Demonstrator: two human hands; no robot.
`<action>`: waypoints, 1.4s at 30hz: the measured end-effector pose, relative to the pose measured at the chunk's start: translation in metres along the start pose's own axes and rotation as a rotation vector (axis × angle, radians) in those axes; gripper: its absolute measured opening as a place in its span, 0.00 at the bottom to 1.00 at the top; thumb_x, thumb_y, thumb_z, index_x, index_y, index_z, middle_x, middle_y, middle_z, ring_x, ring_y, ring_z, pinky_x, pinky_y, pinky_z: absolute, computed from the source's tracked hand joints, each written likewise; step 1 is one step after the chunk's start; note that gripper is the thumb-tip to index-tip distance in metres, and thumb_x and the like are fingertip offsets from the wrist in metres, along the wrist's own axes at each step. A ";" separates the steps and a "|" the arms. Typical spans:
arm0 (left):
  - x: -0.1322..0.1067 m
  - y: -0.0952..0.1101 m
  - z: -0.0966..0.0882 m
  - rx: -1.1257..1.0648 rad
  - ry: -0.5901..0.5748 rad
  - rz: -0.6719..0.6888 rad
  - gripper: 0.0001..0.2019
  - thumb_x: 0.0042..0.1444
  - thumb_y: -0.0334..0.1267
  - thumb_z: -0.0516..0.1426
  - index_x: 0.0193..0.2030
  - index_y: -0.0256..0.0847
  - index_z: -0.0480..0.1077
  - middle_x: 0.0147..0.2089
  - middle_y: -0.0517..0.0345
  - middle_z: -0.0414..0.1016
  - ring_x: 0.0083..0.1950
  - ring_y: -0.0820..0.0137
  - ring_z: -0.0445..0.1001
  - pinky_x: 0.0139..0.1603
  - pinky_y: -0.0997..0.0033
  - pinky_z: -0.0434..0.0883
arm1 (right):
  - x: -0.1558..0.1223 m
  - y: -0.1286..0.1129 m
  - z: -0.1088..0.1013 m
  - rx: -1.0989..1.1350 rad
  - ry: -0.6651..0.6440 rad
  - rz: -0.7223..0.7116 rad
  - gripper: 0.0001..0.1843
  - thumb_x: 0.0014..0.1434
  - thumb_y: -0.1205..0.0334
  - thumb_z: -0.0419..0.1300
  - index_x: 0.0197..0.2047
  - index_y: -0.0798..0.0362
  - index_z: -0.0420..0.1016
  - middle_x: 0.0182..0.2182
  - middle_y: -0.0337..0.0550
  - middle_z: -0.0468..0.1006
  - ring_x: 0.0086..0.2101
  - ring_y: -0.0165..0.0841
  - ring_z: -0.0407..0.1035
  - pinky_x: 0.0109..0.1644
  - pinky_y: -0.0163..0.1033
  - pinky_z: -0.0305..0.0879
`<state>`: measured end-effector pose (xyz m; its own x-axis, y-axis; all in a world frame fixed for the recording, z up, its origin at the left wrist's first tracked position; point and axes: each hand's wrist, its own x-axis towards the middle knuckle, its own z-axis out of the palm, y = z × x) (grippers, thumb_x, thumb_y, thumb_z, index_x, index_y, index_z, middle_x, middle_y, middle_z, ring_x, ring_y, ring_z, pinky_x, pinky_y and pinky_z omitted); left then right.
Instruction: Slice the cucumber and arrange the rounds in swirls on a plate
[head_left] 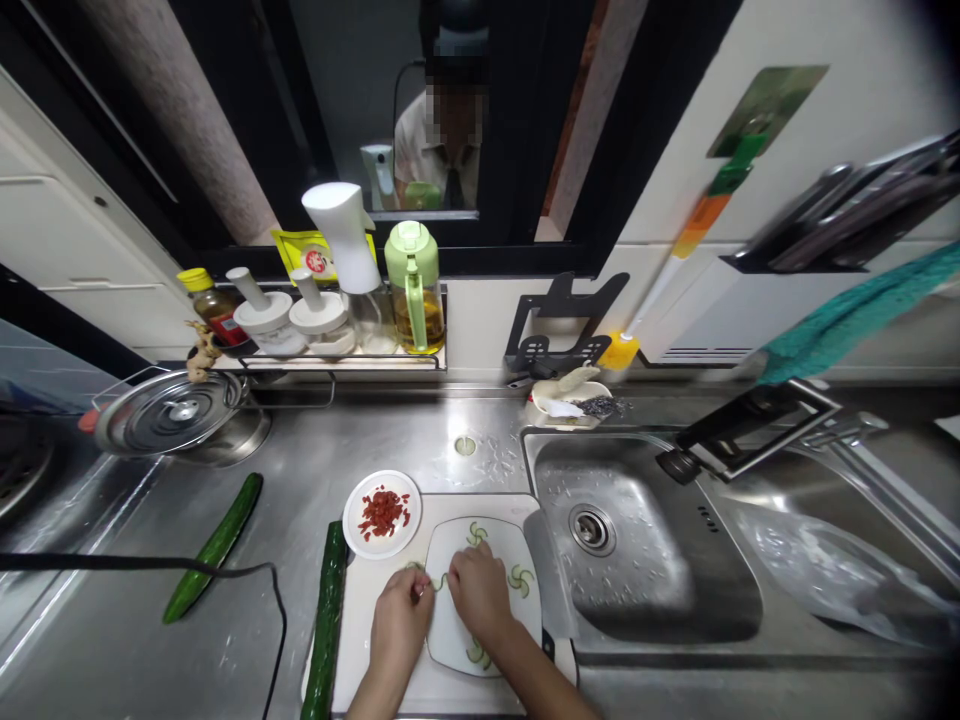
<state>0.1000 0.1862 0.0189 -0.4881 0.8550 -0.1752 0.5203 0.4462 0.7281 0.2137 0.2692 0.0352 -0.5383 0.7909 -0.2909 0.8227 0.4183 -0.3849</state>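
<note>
A white squarish plate [487, 560] rests on the pale cutting board [364, 640], with thin cucumber slices [520, 580] fanned into swirls near its edges. My left hand [401, 620] is at the plate's left edge, fingers pinched on a thin cucumber slice [414, 568]. Over the plate, my right hand [480, 595] has its fingers closed at another curved slice [441, 583]; its fingertips are partly hidden. Behind my left hand, a small white dish [352, 525] holds red goji berries [383, 512]. A whole cucumber [328, 620] lies along the board's left side.
Another cucumber [217, 545] lies on the steel counter, near a black cable [247, 571]. A wide knife blade [553, 585] is between the plate and the sink [637, 540]. Seasoning jars and an oil bottle [414, 290] stand on the rack. A lidded pot [180, 415] sits at left.
</note>
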 end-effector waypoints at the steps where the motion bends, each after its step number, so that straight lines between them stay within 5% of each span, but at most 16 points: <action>1: 0.000 0.000 0.000 -0.002 0.004 -0.005 0.06 0.51 0.35 0.51 0.26 0.42 0.67 0.27 0.59 0.71 0.31 0.68 0.70 0.35 0.72 0.65 | 0.000 0.000 0.001 0.000 0.007 -0.002 0.09 0.58 0.66 0.51 0.31 0.53 0.71 0.37 0.48 0.76 0.44 0.43 0.63 0.38 0.43 0.53; 10: -0.003 -0.010 0.004 -0.022 0.014 0.120 0.11 0.53 0.34 0.50 0.38 0.43 0.73 0.39 0.53 0.73 0.41 0.66 0.73 0.45 0.66 0.69 | -0.007 0.004 0.007 0.018 0.088 -0.019 0.05 0.58 0.67 0.54 0.33 0.52 0.70 0.37 0.43 0.74 0.41 0.39 0.62 0.37 0.41 0.50; 19: -0.005 -0.010 0.003 0.037 0.007 0.081 0.11 0.53 0.33 0.51 0.38 0.43 0.73 0.39 0.53 0.72 0.40 0.67 0.74 0.45 0.67 0.70 | -0.033 0.016 0.020 0.018 0.178 -0.169 0.08 0.58 0.67 0.55 0.39 0.46 0.72 0.34 0.39 0.71 0.39 0.37 0.58 0.35 0.41 0.47; 28: -0.006 -0.009 0.002 0.048 0.012 0.086 0.11 0.53 0.33 0.51 0.39 0.43 0.73 0.39 0.53 0.73 0.42 0.66 0.74 0.44 0.67 0.70 | -0.029 0.021 0.028 -0.099 0.260 -0.235 0.07 0.57 0.66 0.59 0.39 0.46 0.71 0.33 0.39 0.69 0.38 0.36 0.57 0.35 0.42 0.46; 42: 0.001 -0.023 -0.012 -0.010 0.079 0.036 0.13 0.53 0.41 0.51 0.39 0.41 0.73 0.40 0.51 0.75 0.42 0.63 0.74 0.46 0.63 0.70 | -0.035 0.026 0.024 0.008 0.278 -0.210 0.10 0.53 0.70 0.60 0.38 0.48 0.71 0.34 0.38 0.70 0.40 0.36 0.57 0.39 0.41 0.49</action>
<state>0.0790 0.1732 0.0100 -0.5233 0.8467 -0.0965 0.5315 0.4127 0.7397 0.2498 0.2415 0.0146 -0.6246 0.7796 0.0447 0.6970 0.5824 -0.4184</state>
